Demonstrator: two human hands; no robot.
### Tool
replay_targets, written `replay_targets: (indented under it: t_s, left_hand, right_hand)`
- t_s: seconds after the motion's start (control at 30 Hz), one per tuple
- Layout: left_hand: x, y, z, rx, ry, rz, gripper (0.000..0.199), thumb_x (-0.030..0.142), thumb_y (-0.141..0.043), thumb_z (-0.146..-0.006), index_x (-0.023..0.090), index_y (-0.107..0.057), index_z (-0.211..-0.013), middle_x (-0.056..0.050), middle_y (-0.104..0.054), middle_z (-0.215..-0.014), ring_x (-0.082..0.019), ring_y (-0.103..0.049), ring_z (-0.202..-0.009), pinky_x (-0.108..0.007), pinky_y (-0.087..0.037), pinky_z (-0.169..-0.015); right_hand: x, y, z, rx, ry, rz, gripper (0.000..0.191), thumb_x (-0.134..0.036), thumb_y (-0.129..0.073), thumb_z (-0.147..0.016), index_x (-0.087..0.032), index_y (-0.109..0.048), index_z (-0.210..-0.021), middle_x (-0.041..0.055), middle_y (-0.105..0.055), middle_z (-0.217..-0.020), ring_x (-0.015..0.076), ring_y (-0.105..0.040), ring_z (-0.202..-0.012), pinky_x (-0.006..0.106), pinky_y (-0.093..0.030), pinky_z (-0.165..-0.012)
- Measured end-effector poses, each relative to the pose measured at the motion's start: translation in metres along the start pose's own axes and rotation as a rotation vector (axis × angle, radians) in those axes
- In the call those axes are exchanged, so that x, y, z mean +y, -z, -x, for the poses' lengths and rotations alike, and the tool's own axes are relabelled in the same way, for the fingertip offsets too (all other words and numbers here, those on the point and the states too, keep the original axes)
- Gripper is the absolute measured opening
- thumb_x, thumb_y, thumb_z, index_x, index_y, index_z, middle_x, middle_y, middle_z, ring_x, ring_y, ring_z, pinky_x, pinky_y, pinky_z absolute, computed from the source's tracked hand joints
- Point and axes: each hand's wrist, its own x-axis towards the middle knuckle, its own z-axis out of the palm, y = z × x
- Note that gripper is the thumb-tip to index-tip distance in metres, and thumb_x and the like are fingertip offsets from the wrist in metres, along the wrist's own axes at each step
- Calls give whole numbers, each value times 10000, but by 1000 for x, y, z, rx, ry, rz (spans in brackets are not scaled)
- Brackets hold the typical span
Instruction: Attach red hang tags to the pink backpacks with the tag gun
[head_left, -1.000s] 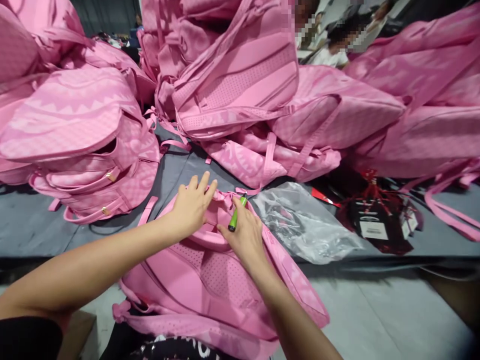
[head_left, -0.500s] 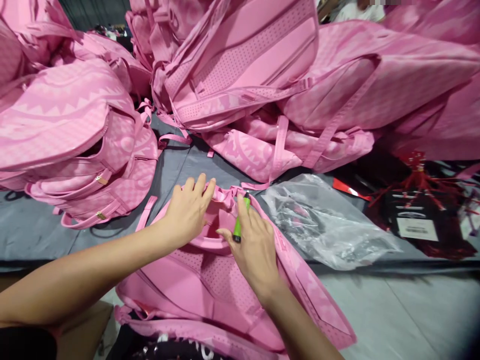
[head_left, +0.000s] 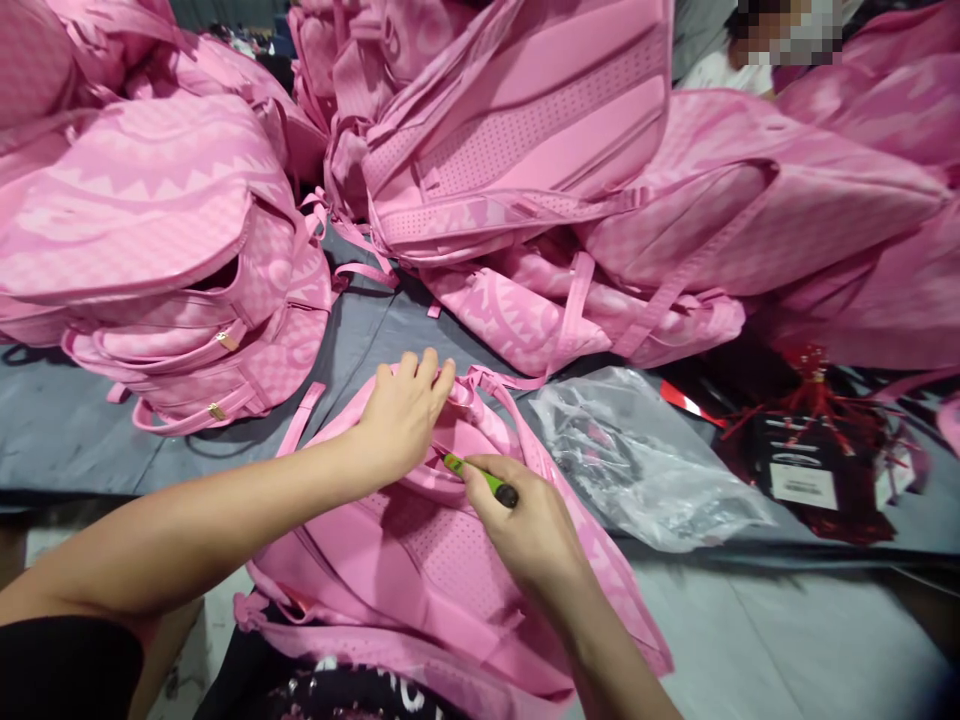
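Observation:
A pink backpack (head_left: 442, 560) leans against the table edge in front of me, its perforated back panel upward and its top opening facing the table. My left hand (head_left: 401, 415) grips the rim of that opening, fingers curled over the fabric and thumb hidden. In my right hand (head_left: 525, 510) is a slim green tool (head_left: 484, 480) with a black end and a thin tip; its exact kind cannot be made out. The tip points left into the opening, close to my left hand.
Other pink backpacks (head_left: 172, 220) are heaped along the grey-covered table (head_left: 360, 330). A clear plastic bag (head_left: 645, 460) lies right of my hands, beside black tags (head_left: 802, 470) with red cords. A person in white (head_left: 731, 75) is beyond the pile.
The green tool has turned from nearly upright to slanting, its tip now toward the opening. My right hand has moved down and right. The view has shifted slightly.

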Motion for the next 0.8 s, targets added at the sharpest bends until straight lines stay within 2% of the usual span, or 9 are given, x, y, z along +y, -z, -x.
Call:
replay_targets:
  t_s: [0.1, 0.2, 0.43, 0.57, 0.7, 0.8]
  left_hand:
    - [-1, -1, 0, 4, -10, 15, 760, 346, -618, -854, 143, -288, -1507, -171, -384, -1478, -301, -462, -1124, -412, -466, -829]
    - [-1, -2, -2, 4, -10, 20, 760, 342, -625, -845, 139, -298, -1501, -175, -390, -1469, -306, -459, -1121, -417, -464, -820]
    - [-2, -3, -3, 32, -9, 29, 733, 307, -627, -829, 130, -331, -1475, -164, -441, -1400, -297, -468, -1077, -412, -465, -788]
    - [-1, -6, -4, 54, -8, 14, 738, 293, -646, -806, 120, -347, -1458, -161, -465, -1353, -297, -470, -1054, -409, -463, -763]
    - [0, -7, -5, 49, -10, 5, 716, 286, -626, -822, 123, -341, -1458, -161, -460, -1352, -290, -469, -1050, -399, -457, -756]
    - [0, -5, -5, 27, -8, 0, 698, 289, -601, -850, 124, -326, -1470, -167, -453, -1362, -290, -465, -1069, -397, -452, -774]
  right_hand:
    - [8, -7, 3, 105, 81, 20, 271, -429, -571, -860, -234, -756, -892, 54, -722, -897, 233, -671, -815, 357, -505, -740]
    - [14, -18, 5, 177, 172, -60, 268, -416, -578, -869, -228, -762, -918, 69, -720, -919, 237, -657, -865, 393, -500, -814]
    - [13, -27, 4, 271, 281, -70, 163, -299, -611, -864, -230, -753, -906, 56, -734, -912, 244, -645, -914, 445, -472, -883]
    - [9, -27, 5, 254, 316, -95, 167, -263, -583, -879, -221, -740, -917, 59, -735, -945, 231, -662, -910, 422, -491, -862]
    - [7, -26, 6, 262, 268, -49, 162, -238, -578, -862, -217, -729, -916, 55, -734, -928, 233, -662, -904, 425, -487, -874]
    - [4, -26, 6, 223, 245, -113, 181, -259, -557, -872, -212, -726, -914, 59, -745, -939, 227, -676, -884, 405, -505, -845]
